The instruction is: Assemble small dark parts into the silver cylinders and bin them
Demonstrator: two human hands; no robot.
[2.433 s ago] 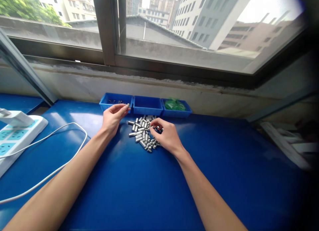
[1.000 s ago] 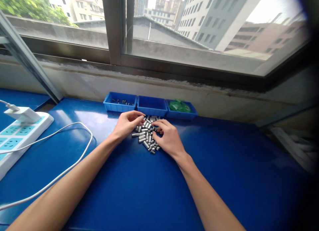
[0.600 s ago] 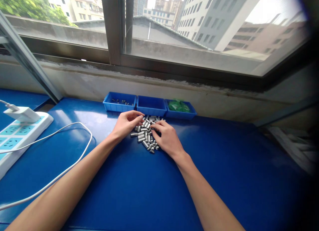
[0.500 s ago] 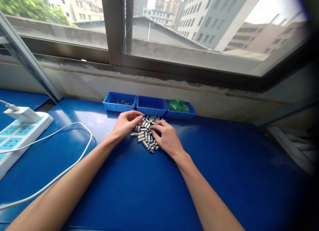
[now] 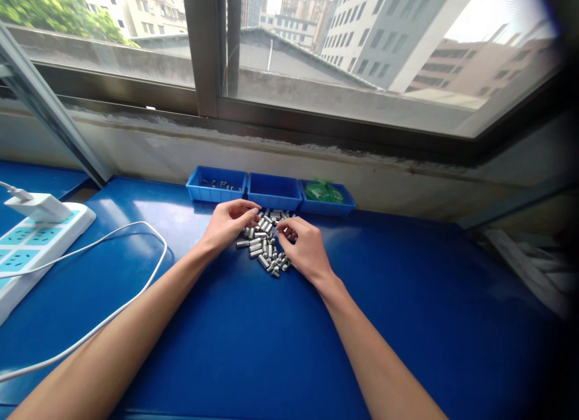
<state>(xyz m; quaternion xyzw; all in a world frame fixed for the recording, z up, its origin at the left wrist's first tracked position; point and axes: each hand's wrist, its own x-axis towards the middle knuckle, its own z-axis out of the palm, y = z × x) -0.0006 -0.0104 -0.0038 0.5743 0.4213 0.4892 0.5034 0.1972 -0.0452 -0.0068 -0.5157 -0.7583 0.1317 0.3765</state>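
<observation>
Both hands (image 5: 226, 224) (image 5: 307, 246) curl half-open fingers (image 5: 293, 221) over metal pieces (image 5: 256, 247), any grip unclear.

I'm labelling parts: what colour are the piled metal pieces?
The metal pieces are shiny silver, shown in the head view.

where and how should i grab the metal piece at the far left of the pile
Likely best from above, pinching the metal piece across its long sides near the outer end: it lies flat, pointing out of the pile, with that end clear of its neighbours.
</observation>
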